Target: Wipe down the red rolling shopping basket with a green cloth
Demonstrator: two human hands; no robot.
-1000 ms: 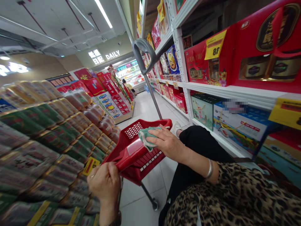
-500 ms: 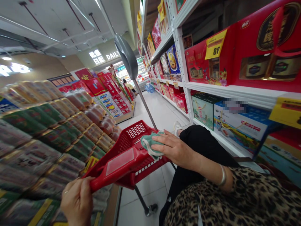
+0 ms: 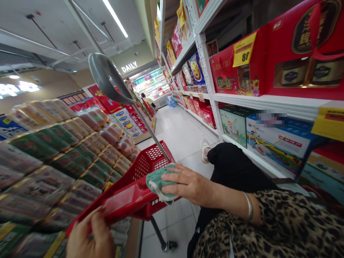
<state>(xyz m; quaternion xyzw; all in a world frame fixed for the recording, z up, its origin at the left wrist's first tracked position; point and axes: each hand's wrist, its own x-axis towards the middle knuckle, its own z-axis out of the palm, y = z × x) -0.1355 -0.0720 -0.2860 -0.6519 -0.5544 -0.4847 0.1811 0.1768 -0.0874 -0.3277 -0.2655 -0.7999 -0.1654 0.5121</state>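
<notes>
My right hand (image 3: 188, 184) presses a green cloth (image 3: 158, 182) against the rim of a red plastic shopping basket (image 3: 146, 168), fingers curled over the cloth. My left hand (image 3: 90, 238) grips the basket's red front handle (image 3: 120, 202) at the lower left. The basket is tilted toward the left, and its grey pull handle (image 3: 107, 80) on a thin metal rod rises up and to the left. A silver bangle sits on my right wrist above a leopard-print sleeve.
Shrink-wrapped packs of cans (image 3: 53, 157) are stacked on the left. White shelves (image 3: 268, 102) with red and blue gift boxes run along the right. My leg in black trousers (image 3: 233, 168) stretches across the tiled aisle floor (image 3: 182, 132). A person stands far down the aisle.
The basket has tipped further to the left and its grey handle has swung left. My left hand slid down and left along the front handle. My right hand moved the cloth lower along the rim.
</notes>
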